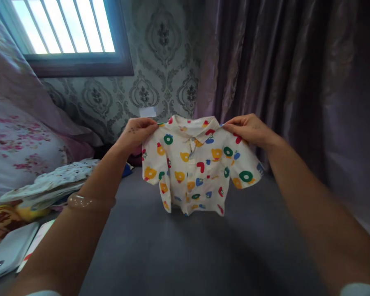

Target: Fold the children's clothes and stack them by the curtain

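A small white short-sleeved shirt (193, 168) with a collar and red, yellow, green and blue prints hangs upright in front of me. My left hand (139, 130) pinches it at the shoulder on the left side. At the opposite shoulder, my right hand (249, 128) grips the cloth between thumb and fingers. Its front faces me, with the collar at the top and the sleeves drooping outward. The lower hem hangs over a grey surface (160, 255); whether it touches cannot be made out. A clear bangle (91, 202) circles my left wrist.
Folded clothes (64, 176) are piled at the left, near a yellow and brown item (6, 218) and a light grey device (10, 250). Dark curtains (265, 74) hang at the right. A floral curtain (27, 144) drapes at the left, below a barred window (64, 26).
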`<state>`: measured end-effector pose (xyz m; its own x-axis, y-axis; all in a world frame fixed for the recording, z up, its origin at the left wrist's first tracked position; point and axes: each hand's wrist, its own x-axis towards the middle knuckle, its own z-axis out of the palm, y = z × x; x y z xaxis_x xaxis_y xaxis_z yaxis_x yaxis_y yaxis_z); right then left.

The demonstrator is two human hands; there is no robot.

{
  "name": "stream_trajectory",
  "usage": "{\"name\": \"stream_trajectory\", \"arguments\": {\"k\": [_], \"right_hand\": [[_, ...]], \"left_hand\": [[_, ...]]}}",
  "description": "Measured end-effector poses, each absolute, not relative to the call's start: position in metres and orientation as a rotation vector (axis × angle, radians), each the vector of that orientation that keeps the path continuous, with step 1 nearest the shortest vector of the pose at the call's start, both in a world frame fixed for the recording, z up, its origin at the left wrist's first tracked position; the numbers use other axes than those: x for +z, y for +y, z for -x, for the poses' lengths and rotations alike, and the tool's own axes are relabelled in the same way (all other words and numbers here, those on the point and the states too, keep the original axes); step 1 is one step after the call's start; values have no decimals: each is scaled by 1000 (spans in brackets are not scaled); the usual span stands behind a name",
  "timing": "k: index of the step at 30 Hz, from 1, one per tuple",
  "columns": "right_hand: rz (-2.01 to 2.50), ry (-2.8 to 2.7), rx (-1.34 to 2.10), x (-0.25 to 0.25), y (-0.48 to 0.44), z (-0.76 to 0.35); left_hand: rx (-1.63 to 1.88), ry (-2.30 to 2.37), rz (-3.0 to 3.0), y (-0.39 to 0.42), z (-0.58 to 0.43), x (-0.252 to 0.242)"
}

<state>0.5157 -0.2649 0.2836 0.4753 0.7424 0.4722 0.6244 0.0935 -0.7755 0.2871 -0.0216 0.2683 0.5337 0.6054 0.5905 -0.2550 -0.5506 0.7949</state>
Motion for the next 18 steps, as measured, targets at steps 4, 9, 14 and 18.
{"name": "stream_trajectory", "arguments": {"k": [4, 9, 14, 18], "right_hand": [[1565, -1232, 139, 284, -266, -517], [1647, -1209, 14, 280, -255, -524], [1774, -1296, -191, 272, -240, -540], [1843, -1350, -431, 273, -233, -545]], "left_hand": [[1128, 215, -1796, -18, -289, 265], [1194, 277, -1849, -8, -301, 258], [1187, 278, -1952, -2, -310, 252], [1289, 305, -2042, 5, -312, 253]]}}
